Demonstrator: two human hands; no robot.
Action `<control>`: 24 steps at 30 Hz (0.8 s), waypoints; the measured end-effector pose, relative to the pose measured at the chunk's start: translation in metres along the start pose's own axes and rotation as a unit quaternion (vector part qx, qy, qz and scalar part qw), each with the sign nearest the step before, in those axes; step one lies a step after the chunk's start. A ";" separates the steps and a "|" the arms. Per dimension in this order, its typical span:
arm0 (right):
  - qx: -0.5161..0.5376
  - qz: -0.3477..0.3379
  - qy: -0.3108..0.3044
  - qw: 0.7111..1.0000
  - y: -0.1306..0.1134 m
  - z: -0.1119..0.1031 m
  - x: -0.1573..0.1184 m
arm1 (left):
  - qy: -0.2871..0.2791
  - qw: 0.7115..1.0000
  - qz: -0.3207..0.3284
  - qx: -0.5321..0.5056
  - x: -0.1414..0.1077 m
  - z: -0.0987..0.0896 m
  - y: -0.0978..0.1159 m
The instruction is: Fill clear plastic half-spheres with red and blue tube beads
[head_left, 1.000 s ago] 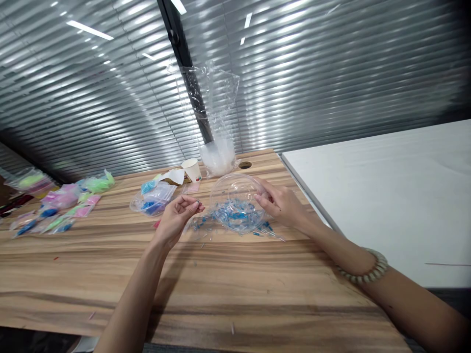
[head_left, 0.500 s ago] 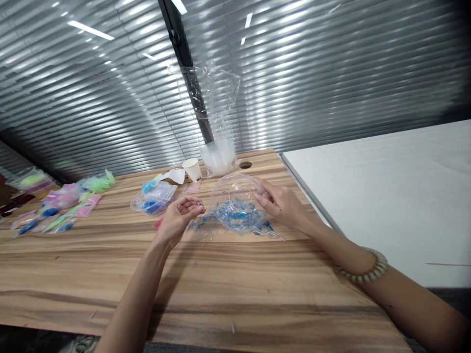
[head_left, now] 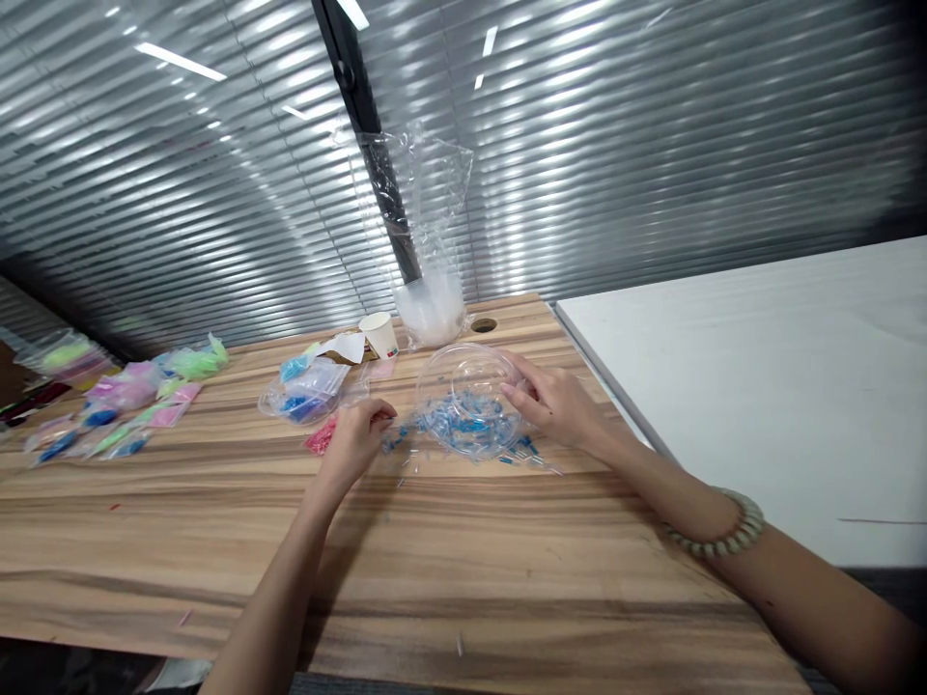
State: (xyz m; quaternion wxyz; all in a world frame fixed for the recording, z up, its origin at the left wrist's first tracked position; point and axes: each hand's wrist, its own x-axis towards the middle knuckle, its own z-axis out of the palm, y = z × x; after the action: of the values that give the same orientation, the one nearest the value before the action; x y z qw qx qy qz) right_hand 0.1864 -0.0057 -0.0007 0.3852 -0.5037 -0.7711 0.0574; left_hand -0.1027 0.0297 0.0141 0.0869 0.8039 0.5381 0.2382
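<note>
A clear round plastic bowl (head_left: 470, 386) stands tilted on the wooden table, with many small blue and clear tube-like pieces (head_left: 470, 425) seen in and through it. My right hand (head_left: 547, 398) grips its right rim, thumb on the near side; a beaded bracelet is on that wrist. Left of the bowl, my left hand (head_left: 356, 436) is palm down, low over the table, its fingers curled in together. Whatever lies between those fingertips is hidden. Loose blue pieces (head_left: 395, 439) are beside the fingertips, and a heap of red pieces (head_left: 321, 436) lies left of this hand.
Behind my left hand are a clear container with bagged blue pieces (head_left: 304, 401) and a white paper cup (head_left: 379, 335). A wrapped stack of plastic bowls (head_left: 433, 309) stands at the back. Colourful bags (head_left: 130, 388) lie far left; a white table (head_left: 760, 386) adjoins at right.
My left hand has turned from palm up to palm down and lowered towards the loose blue pieces, uncovering more of the red heap. My right hand and the bowl have stayed in place.
</note>
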 end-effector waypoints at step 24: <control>0.008 0.013 -0.023 1.000 -0.003 -0.002 0.000 | 0.219 0.876 0.428 0.030 -0.019 0.016 0.041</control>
State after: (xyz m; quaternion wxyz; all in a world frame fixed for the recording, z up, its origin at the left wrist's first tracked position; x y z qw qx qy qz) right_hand 0.1855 -0.0077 0.0023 0.3710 -0.5092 -0.7724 0.0806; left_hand -0.0671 -0.0027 0.0110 -0.1680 0.8851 0.1533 0.4060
